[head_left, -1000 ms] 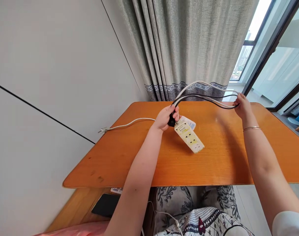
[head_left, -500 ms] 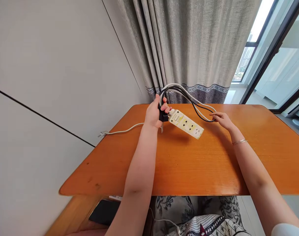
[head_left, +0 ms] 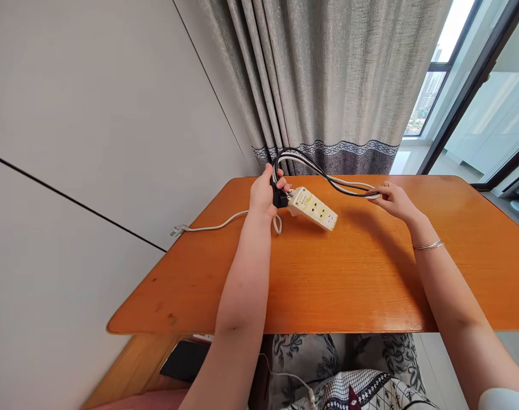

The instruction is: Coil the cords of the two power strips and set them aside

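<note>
My left hand (head_left: 266, 193) is closed round a bundle of black and white cables near a black plug block (head_left: 279, 196). Just right of that hand hangs a white power strip (head_left: 314, 209), tilted with its outlets facing up toward me. The looped cables (head_left: 306, 162) arch from my left hand over to the right. My right hand (head_left: 391, 199) pinches the far end of the loops between thumb and fingers. From under my left hand a white cord (head_left: 219, 226) runs left, its plug (head_left: 179, 230) at the table's left edge.
Both arms are over an orange-brown wooden table (head_left: 328, 285). A white wall (head_left: 93, 142) stands on the left and a grey curtain (head_left: 349, 74) behind. Below the table's front edge lie a dark flat object (head_left: 185, 360) and a thin white cable (head_left: 285, 374).
My right hand has moved slightly right, drawing the cable loops flatter and closer together. The power strip has turned and shifted a little left with my left hand.
</note>
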A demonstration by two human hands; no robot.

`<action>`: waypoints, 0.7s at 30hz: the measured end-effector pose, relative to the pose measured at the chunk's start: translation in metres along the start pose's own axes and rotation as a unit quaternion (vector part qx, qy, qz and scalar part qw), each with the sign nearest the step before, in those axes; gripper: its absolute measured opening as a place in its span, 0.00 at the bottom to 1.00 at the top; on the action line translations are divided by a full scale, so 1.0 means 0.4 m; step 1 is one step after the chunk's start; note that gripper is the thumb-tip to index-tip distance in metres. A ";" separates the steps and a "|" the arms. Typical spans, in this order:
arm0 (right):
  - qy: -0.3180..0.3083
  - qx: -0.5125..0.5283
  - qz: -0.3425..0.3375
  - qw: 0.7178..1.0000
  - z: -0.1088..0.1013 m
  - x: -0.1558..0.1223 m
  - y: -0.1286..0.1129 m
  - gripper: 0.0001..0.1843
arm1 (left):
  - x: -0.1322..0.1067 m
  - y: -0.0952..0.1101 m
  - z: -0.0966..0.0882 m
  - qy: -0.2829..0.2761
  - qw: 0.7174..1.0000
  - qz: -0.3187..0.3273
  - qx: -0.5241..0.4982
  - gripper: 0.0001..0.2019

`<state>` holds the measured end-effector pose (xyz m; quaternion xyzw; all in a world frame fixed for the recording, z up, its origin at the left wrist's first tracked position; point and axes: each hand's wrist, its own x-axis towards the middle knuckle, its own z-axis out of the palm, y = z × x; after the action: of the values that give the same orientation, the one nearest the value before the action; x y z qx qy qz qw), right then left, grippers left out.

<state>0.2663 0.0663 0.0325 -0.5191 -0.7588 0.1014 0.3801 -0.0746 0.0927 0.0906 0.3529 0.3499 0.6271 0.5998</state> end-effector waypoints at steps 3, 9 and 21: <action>0.003 -0.005 0.001 1.000 -0.020 -0.001 -0.028 0.15 | -0.002 -0.014 0.007 -0.005 0.999 0.026 0.038 0.22; -0.121 -0.017 -0.062 0.991 -0.044 -0.020 -0.175 0.17 | -0.022 -0.040 0.043 -0.029 0.993 0.050 0.099 0.23; -0.212 0.170 -0.221 0.937 -0.081 -0.101 -0.380 0.18 | -0.118 -0.063 0.097 -0.227 0.946 0.083 0.215 0.32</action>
<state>0.1874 -0.0434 0.1190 -0.2326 -0.8887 0.2497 0.3061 -0.0268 0.0472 0.0874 0.6345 0.3007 0.4875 0.5190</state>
